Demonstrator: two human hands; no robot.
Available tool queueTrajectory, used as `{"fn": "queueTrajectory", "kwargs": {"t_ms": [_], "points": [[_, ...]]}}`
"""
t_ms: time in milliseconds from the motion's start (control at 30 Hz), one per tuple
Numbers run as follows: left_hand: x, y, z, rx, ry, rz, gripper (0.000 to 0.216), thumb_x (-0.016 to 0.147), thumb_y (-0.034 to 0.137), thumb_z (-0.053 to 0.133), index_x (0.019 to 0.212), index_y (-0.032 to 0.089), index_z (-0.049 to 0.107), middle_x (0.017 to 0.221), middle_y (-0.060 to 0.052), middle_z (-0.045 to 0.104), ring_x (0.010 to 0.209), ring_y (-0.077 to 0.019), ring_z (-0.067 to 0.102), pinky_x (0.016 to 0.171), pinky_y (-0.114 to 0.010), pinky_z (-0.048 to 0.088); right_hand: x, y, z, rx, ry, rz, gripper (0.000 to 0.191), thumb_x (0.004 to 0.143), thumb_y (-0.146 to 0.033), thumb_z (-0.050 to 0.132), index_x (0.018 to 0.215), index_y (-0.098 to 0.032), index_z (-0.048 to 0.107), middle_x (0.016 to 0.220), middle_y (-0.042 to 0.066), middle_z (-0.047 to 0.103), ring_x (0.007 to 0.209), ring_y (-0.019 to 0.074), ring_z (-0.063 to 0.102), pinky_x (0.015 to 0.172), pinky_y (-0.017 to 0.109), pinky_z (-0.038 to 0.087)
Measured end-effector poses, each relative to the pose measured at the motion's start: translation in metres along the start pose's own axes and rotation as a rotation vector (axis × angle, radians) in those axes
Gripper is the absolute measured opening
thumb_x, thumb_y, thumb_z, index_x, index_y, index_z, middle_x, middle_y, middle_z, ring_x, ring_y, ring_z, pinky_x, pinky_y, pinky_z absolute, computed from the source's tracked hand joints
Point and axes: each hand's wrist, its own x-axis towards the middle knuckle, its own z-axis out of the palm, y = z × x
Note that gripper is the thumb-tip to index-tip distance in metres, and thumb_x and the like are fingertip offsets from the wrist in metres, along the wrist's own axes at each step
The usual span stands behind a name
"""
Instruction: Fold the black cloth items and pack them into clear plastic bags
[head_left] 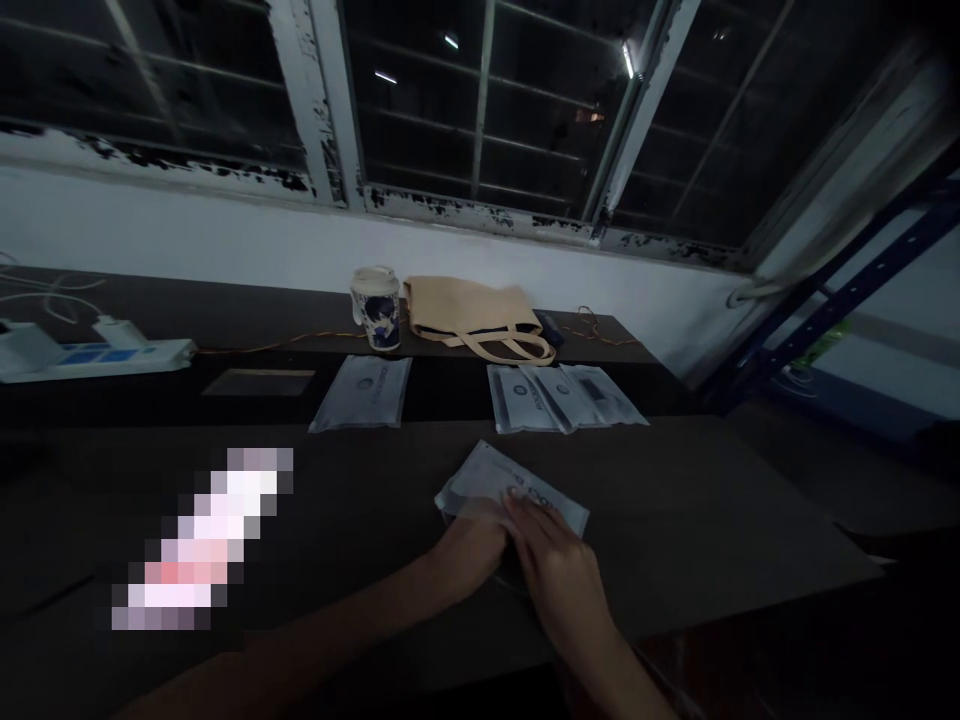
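Note:
A clear plastic packet (pixel 495 478) with printed markings lies on the dark table (pixel 712 520) in front of me. My left hand (pixel 469 552) rests on its near left edge, fingers partly tucked under my other hand. My right hand (pixel 559 565) lies flat on the packet's near right part, fingers stretched out and pressing down. Both hands touch only this packet.
Farther back lie one similar packet (pixel 364 392) and a fanned pile of packets (pixel 562 397). On the raised ledge stand a printed cup (pixel 376 307), a tan tote bag (pixel 480 318) and a power strip (pixel 90 355). A blurred-out patch (pixel 202 540) is at left. Windows fill the wall behind.

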Motion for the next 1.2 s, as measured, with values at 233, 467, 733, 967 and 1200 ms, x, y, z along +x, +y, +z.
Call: {"fn": "queueTrajectory", "kwargs": {"t_ms": [233,467,733,967,1200], "points": [[-0.069,-0.005,-0.050,0.038,0.185,-0.059,0.031,0.090,0.015,0.041,0.116,0.023,0.056,0.115,-0.005,0.063,0.106,-0.0182,0.059,0.090,-0.032,0.049,0.002,-0.027,-0.030,0.112,-0.098,0.197,0.034,0.091,-0.038,0.047,0.120,-0.026,0.059,0.098,0.006,0.072,0.081,0.0231,0.070,0.073,0.034,0.055],[-0.086,-0.049,-0.084,-0.302,0.155,-0.905,0.031,0.083,0.047,0.050,0.094,0.022,0.065,0.089,-0.002,0.070,0.081,-0.0205,0.067,0.073,-0.029,0.050,0.071,-0.028,-0.019,0.440,-0.262,-0.105,0.028,0.092,-0.034,0.047,0.114,-0.025,0.062,0.111,0.001,0.067,0.104,0.0159,0.061,0.091,0.029,0.045],[-0.059,-0.062,-0.074,-0.553,0.017,-0.945,0.039,0.079,0.051,0.048,0.089,0.019,0.068,0.076,-0.002,0.069,0.060,-0.0166,0.065,0.049,-0.022,0.043,0.118,0.004,0.055,0.354,-0.519,-0.190,0.023,0.090,-0.035,0.052,0.095,-0.022,0.070,0.090,0.002,0.071,0.088,0.0159,0.064,0.080,0.027,0.042],[-0.047,-0.074,-0.072,-0.689,-0.096,-0.945,0.038,0.077,0.048,0.049,0.083,0.014,0.064,0.076,-0.003,0.066,0.050,-0.0116,0.060,0.040,-0.018,0.035,0.109,0.004,0.064,0.383,-0.403,-0.115,0.024,0.092,-0.032,0.050,0.085,-0.022,0.070,0.089,-0.001,0.071,0.087,0.0146,0.063,0.093,0.034,0.032],[-0.055,-0.047,-0.064,-0.866,-0.227,-0.968,0.034,0.075,0.047,0.052,0.075,0.014,0.060,0.074,0.000,0.063,0.042,-0.0086,0.056,0.034,-0.017,0.029,0.113,0.009,0.071,0.349,-0.292,-0.040,0.018,0.090,-0.027,0.054,0.084,-0.020,0.069,0.088,-0.001,0.071,0.088,0.0140,0.062,0.098,0.035,0.027]]}}
